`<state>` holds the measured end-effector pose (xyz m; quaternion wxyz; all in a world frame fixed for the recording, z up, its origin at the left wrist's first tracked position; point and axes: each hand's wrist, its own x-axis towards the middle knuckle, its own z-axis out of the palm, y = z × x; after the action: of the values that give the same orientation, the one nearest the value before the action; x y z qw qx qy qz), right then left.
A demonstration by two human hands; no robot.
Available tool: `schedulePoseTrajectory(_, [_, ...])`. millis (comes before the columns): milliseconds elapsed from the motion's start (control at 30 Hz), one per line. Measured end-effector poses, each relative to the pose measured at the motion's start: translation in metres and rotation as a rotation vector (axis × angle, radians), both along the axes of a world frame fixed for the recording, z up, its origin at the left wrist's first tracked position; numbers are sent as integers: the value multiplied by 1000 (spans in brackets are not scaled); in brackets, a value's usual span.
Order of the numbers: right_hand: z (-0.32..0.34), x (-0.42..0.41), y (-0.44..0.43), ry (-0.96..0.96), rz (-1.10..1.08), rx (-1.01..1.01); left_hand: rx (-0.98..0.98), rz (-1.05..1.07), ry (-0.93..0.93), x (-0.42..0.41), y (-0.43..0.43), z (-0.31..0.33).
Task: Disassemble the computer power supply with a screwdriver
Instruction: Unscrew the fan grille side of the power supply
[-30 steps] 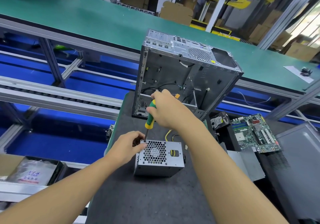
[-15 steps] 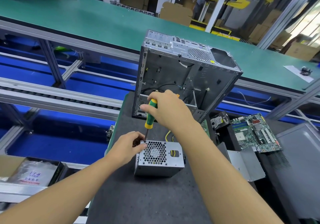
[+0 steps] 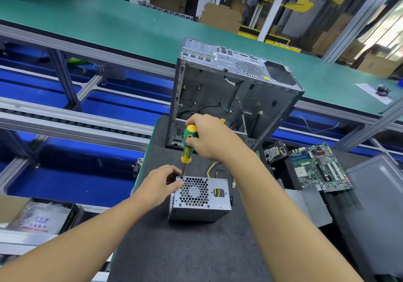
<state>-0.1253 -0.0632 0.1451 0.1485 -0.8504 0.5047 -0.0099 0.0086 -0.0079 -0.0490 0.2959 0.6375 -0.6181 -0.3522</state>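
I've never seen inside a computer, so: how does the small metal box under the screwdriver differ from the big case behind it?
The power supply is small and closed; the computer case is far larger, with its side open. The power supply lies low, fan grille upward; the computer case stands tall. Both are grey metal with honeycomb vents.

A grey metal power supply [image 3: 199,203] sits flat, honeycomb fan grille facing up, its far-left corner gripped by my left hand [image 3: 160,185]. Yellow and black wires trail from its far side, beneath my right wrist. The green-and-yellow screwdriver [image 3: 188,144] stands nearly upright in my right hand [image 3: 209,136], tip on that corner.
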Motion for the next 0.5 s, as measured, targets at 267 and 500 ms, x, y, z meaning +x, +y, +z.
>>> schedulePoseTrajectory(267, [-11, 2, 5, 8, -19, -96, 19, 6, 45, 0, 1, 0])
schedulePoseTrajectory(500, [-13, 9, 7, 6, -46, -61, 7, 7, 50, 0, 2, 1])
